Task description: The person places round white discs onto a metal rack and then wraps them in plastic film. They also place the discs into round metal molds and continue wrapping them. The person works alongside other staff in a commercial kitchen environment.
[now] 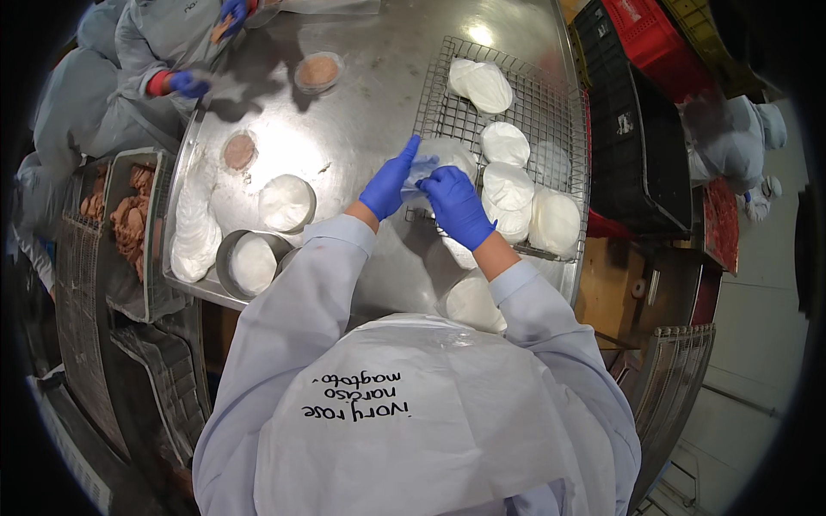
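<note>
In front of me a thin, clear plastic film (423,176) is stretched between my two hands, both in blue gloves. My left hand (387,182) grips its left side, one finger pointing up and away from me. With bent fingers, my right hand (459,206) pinches the film at its right. Behind them a pale round film-like piece (452,155) lies at the edge of the wire rack (540,101). Several white, round, wrapped-looking pieces rest on this rack, one of them a disc (505,144) just right of my hands. Another white piece (473,303) lies near my apron.
On the steel table (361,95) are a pink meat patty (240,150), another patty on film (318,72), and two metal rings (249,263) with white discs. A crate of raw meat (133,224) stands left. Co-workers stand far left; black crates (632,129) line the right.
</note>
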The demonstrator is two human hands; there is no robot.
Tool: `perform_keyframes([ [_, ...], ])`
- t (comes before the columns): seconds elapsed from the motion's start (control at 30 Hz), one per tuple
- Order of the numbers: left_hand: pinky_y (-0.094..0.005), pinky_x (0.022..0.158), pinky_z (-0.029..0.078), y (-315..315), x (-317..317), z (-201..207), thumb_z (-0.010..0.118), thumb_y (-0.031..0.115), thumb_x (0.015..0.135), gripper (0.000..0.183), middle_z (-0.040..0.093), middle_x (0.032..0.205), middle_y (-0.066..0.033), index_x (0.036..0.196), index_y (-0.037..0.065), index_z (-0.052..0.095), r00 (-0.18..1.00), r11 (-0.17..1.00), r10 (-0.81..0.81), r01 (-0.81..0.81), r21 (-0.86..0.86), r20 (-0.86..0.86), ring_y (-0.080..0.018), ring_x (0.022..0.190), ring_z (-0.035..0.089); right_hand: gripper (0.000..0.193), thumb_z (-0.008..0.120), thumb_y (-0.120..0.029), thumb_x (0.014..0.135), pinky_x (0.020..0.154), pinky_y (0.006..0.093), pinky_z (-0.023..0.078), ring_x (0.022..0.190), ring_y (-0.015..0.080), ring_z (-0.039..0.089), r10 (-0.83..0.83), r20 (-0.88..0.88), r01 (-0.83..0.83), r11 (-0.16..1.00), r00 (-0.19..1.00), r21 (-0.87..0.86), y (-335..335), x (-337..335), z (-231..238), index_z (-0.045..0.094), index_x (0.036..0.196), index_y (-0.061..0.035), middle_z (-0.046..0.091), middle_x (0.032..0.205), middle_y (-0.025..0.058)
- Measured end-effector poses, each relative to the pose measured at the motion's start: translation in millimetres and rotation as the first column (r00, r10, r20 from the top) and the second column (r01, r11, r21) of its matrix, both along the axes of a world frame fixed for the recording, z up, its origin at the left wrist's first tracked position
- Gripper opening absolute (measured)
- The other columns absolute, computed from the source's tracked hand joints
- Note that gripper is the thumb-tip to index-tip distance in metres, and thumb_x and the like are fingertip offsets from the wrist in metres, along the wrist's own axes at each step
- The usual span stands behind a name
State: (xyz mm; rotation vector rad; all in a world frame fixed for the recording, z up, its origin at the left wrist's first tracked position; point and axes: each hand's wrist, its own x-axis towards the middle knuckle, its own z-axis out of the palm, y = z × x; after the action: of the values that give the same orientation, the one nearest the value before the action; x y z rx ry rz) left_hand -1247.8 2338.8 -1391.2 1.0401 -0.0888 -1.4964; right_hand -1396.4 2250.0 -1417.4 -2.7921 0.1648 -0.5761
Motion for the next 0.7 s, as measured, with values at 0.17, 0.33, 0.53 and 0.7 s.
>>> perform_keyframes([
  [0.17, -0.0256, 0.079, 0.05, 18.5, 9.7, -26.9, 0.066, 0.021, 0.087, 0.04, 0.064, 0.107, -0.0094, 0.12, 0.0, 0.06, 0.769, 0.989, 0.015, 0.084, -0.124, 0.639, -0.0138, 0.094, 0.06, 0.034, 0.068, -0.016, 0.079, 0.097, 0.0406, 0.042, 0.11, 0.0305, 0.054, -0.104, 0.406, -0.008, 0.964, 0.908, 0.266, 11.6, -10.9, 21.5, 0.063, 0.112, -0.0084, 0.06, 0.112, 0.0111],
  [0.33, -0.0283, 0.084, 0.05, 50.8, 10.9, -15.3, 0.07, 0.017, 0.081, 0.056, 0.06, 0.116, -0.013, 0.131, 0.001, 0.049, 0.701, 0.967, 0.146, 0.048, -0.251, 0.698, -0.0191, 0.103, 0.059, 0.039, 0.068, -0.016, 0.084, 0.087, 0.034, 0.049, 0.101, 0.022, 0.06, -0.38, -0.094, 0.226, 0.318, 0.92, 0.921, 4.1, 12.8, -0.2, 0.057, 0.118, -0.0008, 0.062, 0.111, 0.0135],
  [0.53, -0.0323, 0.089, 0.049, 88.7, 41.2, -26.7, 0.071, 0.016, 0.08, 0.066, 0.056, 0.121, -0.0146, 0.137, 0.003, 0.04, 0.466, 0.989, 0.134, -0.006, -0.148, 0.875, -0.0238, 0.109, 0.057, 0.035, 0.067, -0.008, 0.082, 0.078, 0.0286, 0.052, 0.088, 0.0165, 0.063, -0.321, 0.063, 0.042, 0.311, 0.945, 0.95, 52.1, 61.5, -0.3, 0.057, 0.114, 0.0018, 0.065, 0.101, 0.0096],
  [0.7, -0.029, 0.088, 0.049, 127.8, 66.8, 3.2, 0.064, 0.011, 0.088, 0.055, 0.055, 0.115, -0.0113, 0.137, 0.009, 0.038, 0.656, 0.704, 0.706, -0.611, -0.362, 0.267, -0.0158, 0.1, 0.059, 0.034, 0.068, -0.006, 0.084, 0.081, 0.0288, 0.05, 0.091, 0.0158, 0.062, -0.231, 0.111, -0.079, 0.144, 0.967, 0.986, 87.4, 120.4, 24.1, 0.054, 0.114, 0.0014, 0.064, 0.102, 0.0088],
])
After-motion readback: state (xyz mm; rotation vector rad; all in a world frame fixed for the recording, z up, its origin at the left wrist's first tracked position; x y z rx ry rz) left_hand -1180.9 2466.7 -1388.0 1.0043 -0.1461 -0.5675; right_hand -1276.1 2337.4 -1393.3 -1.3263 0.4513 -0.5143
